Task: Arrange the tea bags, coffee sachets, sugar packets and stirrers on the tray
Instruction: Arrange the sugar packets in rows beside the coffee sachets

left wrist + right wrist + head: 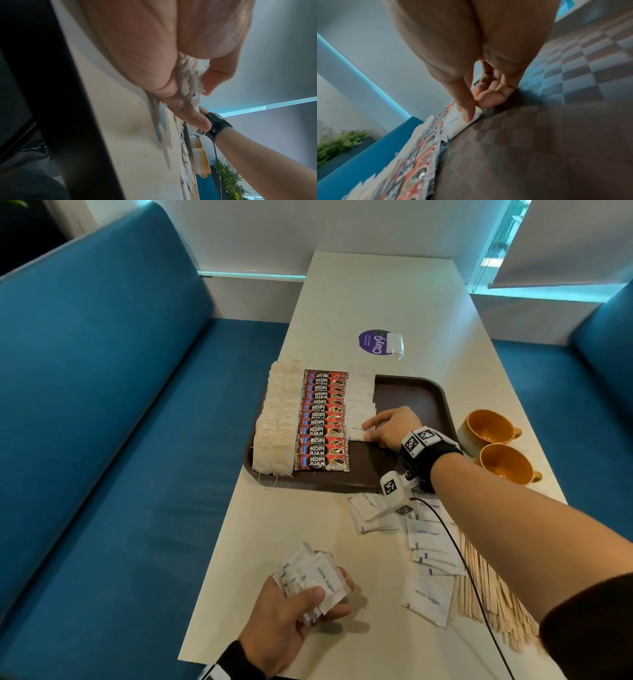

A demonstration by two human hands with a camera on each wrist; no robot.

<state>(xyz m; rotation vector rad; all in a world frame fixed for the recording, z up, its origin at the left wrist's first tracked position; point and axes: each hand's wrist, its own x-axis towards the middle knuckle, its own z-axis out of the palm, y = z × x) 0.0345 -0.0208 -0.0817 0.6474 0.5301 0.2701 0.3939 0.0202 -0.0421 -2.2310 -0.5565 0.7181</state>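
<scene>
Cream laminate table (pixel 376 302) is sitting between teal benches (pixel 102 405). The brown tray (pixel 411 392) is carrying tea bags (pixel 277 422) at 9 o'clock, twelve-odd coffee sachets (pixel 323 422), then sugar packets (pixel 361 392). The right hand (pixel 390 428) is pinching one sugar packet (pixel 358 434) on the tray; the left hand (pixel 291 611) is gripping a bundle (pixel 315 580), count unclear. Stirrers (pixel 493 601) are lying partly hidden at 4 o'clock beside two orange cups (pixel 493 446).

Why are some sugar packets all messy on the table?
The loose sugar packets lie scattered and overlapping on the table, beside the wooden stirrers, because they are not yet on the tray. The tea bags and coffee sachets there sit in neat rows. Nothing looks spilled or torn.
</scene>
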